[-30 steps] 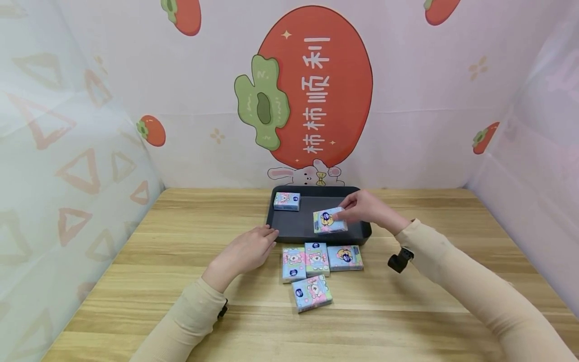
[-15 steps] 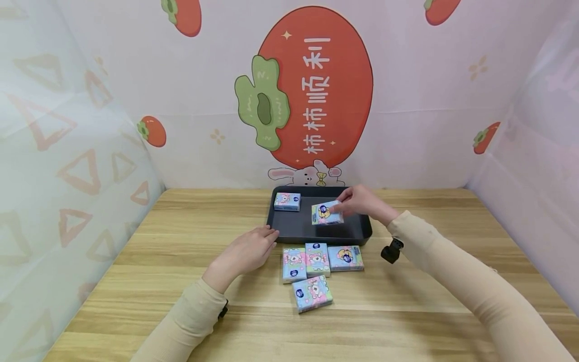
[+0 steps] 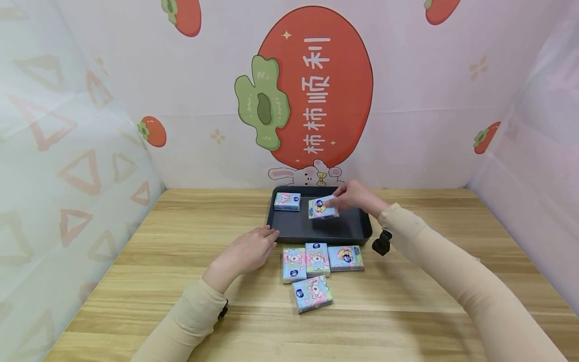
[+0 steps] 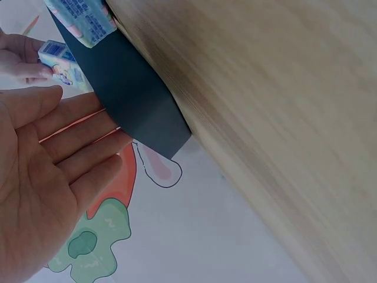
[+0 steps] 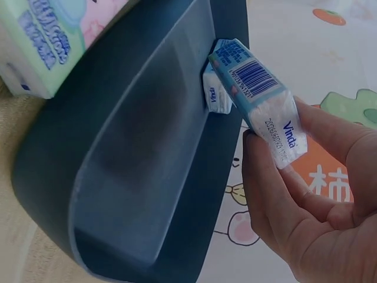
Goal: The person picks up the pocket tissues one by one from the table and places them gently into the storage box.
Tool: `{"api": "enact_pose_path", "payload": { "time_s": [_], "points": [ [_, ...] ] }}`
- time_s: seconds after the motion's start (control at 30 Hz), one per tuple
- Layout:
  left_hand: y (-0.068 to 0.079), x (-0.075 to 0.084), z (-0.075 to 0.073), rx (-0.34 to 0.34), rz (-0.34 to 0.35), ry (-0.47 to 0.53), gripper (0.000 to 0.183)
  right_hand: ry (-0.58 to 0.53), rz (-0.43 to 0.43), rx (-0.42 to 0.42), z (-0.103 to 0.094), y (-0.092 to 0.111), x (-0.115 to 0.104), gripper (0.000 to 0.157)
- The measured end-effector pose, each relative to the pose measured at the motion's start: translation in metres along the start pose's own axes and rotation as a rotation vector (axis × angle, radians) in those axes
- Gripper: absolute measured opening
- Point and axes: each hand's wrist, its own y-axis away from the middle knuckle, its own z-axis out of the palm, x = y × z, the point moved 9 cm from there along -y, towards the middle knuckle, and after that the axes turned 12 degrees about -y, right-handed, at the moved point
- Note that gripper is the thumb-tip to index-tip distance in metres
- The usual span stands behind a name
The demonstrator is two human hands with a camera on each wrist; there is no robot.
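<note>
Between thumb and fingers my right hand (image 3: 355, 196) pinches a blue tissue pack (image 3: 323, 207) by its right end, held over the dark tray (image 3: 289, 237). In the right wrist view the pack's barcode and white end (image 5: 283, 132) face the camera. Another tissue pack (image 3: 287, 201) lies in the tray's back left corner. My left hand (image 3: 246, 251) has straight fingers, their tips at the tray's front left edge; the left wrist view shows its palm (image 4: 35, 183) beside the tray's dark wall (image 4: 135, 100).
In front of the tray several tissue packs lie on the wooden table (image 3: 203, 216): a pink-and-blue one (image 3: 294, 264), a middle one (image 3: 317, 259), one on the right (image 3: 346, 258), and a tilted one (image 3: 312, 293) nearer. A printed cloth (image 3: 203, 90) hangs behind.
My right hand has carried its tissue pack back and slightly left over the tray. The left hand and the other packs stay where they were.
</note>
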Motion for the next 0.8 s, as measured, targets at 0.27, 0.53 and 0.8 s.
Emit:
{"api": "enact_pose_path", "payload": {
  "time_s": [0.27, 0.53, 0.8],
  "points": [
    [0.000, 0.000, 0.000, -0.007, -0.002, 0.010, 0.038, 0.028, -0.004, 0.001, -0.001, -0.011, 0.001, 0.040],
    [0.000, 0.000, 0.000, 0.004, 0.002, 0.000, 0.038, -0.004, 0.014, 0.008, -0.001, -0.022, 0.003, 0.042],
    [0.001, 0.001, -0.002, 0.010, 0.008, 0.006, 0.038, -0.031, 0.051, 0.033, -0.002, -0.028, 0.007, 0.046]
  ]
}}
